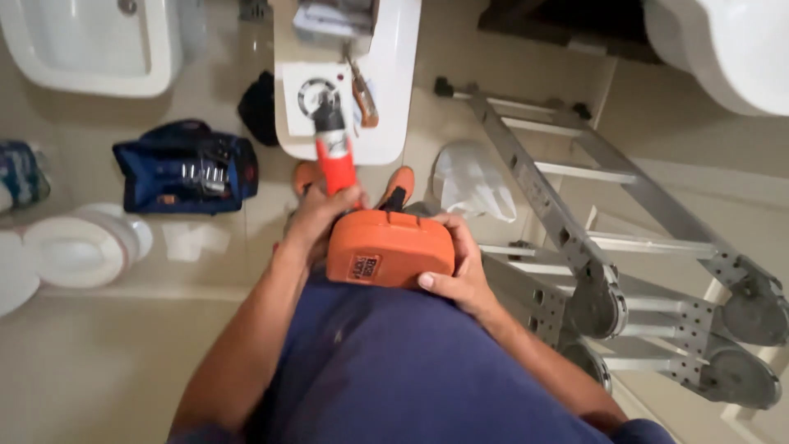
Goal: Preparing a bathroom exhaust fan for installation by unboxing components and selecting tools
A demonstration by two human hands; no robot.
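Your left hand (319, 215) is wrapped around the orange neck of the power tool (386, 247), and your right hand (460, 275) clamps the side of its orange body, pressed against your stomach. The black nose rests on a white panel (386, 99). It could skid if you press off-centre. A folded ladder (625, 247) lies close by your right.

Evenly and softly lit, bright, warm-toned. Faint shadows only under the blue tool bag (185, 167) and the folded ladder (625, 247). Mild glare on white ceramic. Slight overall softness, wide-angle stretching toward edges.
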